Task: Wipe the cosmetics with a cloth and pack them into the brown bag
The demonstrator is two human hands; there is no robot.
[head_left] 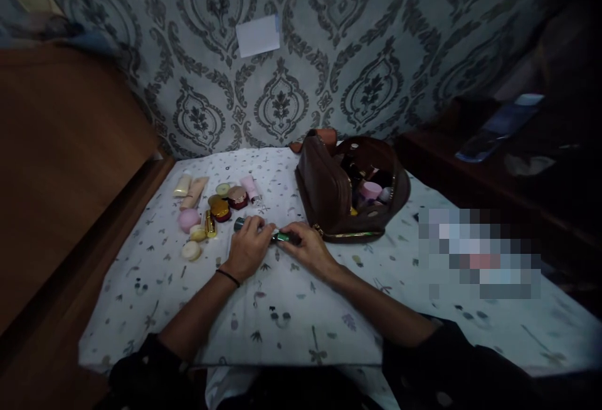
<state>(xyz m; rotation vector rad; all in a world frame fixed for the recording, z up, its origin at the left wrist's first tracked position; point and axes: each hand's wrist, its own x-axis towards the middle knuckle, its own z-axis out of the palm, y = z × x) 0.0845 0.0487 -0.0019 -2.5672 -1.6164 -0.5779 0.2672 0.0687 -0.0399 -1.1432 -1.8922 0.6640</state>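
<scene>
Both hands hold a slim dark green cosmetic tube (283, 236) lying crosswise between them, low over the cloth. My left hand (249, 248), with a black band at the wrist, is closed round its left part, and a dark end sticks out past the fingers. My right hand (308, 250) pinches the other end between thumb and fingers. Whether the tube is in one piece or two is hidden by the fingers. Just beyond my right hand stands a brown makeup bag (323, 175), unzipped, with a pink-lidded jar (371, 190) and other cosmetics inside.
Left of my hands lie a pink sponge-like ball (189, 220), a gold tube (210, 224), a pink squeeze tube (250, 188), two cream-coloured tubes and several small round containers. The patterned white cloth (282, 335) covers the table. A wooden panel (61, 165) borders the left side; a blurred patch covers something right.
</scene>
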